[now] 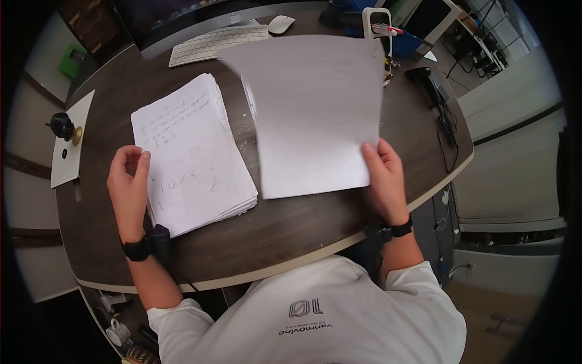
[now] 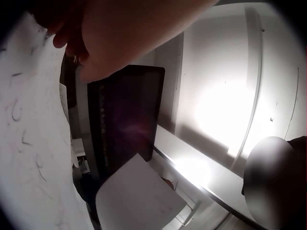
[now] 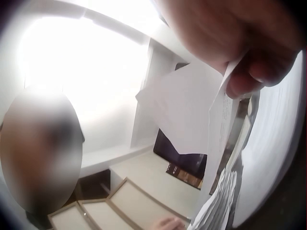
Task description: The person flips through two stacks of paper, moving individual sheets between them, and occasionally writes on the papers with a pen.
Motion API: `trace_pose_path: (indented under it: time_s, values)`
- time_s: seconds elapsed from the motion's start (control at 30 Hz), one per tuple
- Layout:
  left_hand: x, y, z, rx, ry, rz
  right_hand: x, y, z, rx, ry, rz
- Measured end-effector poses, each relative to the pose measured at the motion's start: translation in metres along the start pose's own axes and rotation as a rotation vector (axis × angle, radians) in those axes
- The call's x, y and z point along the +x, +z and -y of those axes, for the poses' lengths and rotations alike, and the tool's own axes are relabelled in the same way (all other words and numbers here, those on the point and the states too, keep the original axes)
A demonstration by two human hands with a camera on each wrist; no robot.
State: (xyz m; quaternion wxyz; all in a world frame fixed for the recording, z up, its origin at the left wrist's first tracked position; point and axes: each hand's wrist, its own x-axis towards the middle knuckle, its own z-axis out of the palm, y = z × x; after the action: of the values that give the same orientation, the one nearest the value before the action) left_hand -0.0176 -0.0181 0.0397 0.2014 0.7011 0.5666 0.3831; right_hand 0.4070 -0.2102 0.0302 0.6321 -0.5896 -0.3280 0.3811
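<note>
My right hand (image 1: 388,179) pinches the right edge of a white sheet of paper (image 1: 318,121), thumb on the upper face. The sheet is bowed, its far end raised and blurred. In the right wrist view, the right hand (image 3: 235,33) holds the paper (image 3: 184,110) above a stack of sheets (image 3: 218,201); in the head view the sheet covers most of this stack. On the left lies a pile of papers (image 1: 194,158) with handwriting on top. My left hand (image 1: 128,182) is at that pile's left edge, fingers loosely bent, thumb overlapping the edge.
Behind the papers are a keyboard (image 1: 218,43), a mouse (image 1: 281,24) and a monitor (image 1: 200,24). A black handheld scanner (image 1: 427,85) with a cable lies on the right of the desk (image 1: 291,227). On the left, a white board (image 1: 71,145) bears a small black object.
</note>
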Motion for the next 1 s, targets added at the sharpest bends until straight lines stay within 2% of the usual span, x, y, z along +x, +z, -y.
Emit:
trace_pose_path:
  time_s: [0.03, 0.1, 0.13, 0.17, 0.23, 0.7, 0.8, 0.87, 1.0]
  values:
    - [0.001, 0.0, 0.008, -0.002, -0.01, -0.003, 0.006, -0.015, 0.003, 0.008, 0.029, -0.01]
    - [0.004, -0.003, 0.021, 0.301, 0.032, -0.117, 0.016, -0.032, 0.008, -0.04, 0.063, -0.018]
    - [0.006, -0.004, 0.031, 0.347, -0.011, -0.069, 0.021, -0.035, 0.009, -0.049, 0.083, -0.026]
    - [0.009, -0.005, 0.035, 0.346, -0.009, -0.072, 0.026, -0.037, 0.01, -0.058, 0.103, -0.035]
    - [0.011, -0.005, 0.037, 0.18, -0.189, 0.116, 0.035, -0.042, 0.009, -0.094, 0.127, -0.012]
    - [0.011, -0.001, 0.03, 0.058, -0.166, 0.082, 0.049, -0.024, 0.011, -0.38, 0.264, 0.134]
    - [0.011, 0.0, 0.031, 0.082, -0.152, 0.069, 0.053, -0.026, -0.003, -0.383, 0.162, 0.1]
    - [0.011, 0.001, 0.03, 0.089, -0.142, 0.062, 0.058, -0.035, -0.013, -0.58, 0.028, 0.147]
    - [0.01, 0.001, 0.028, 0.115, -0.106, 0.041, 0.051, -0.023, -0.002, -0.69, -0.027, 0.099]
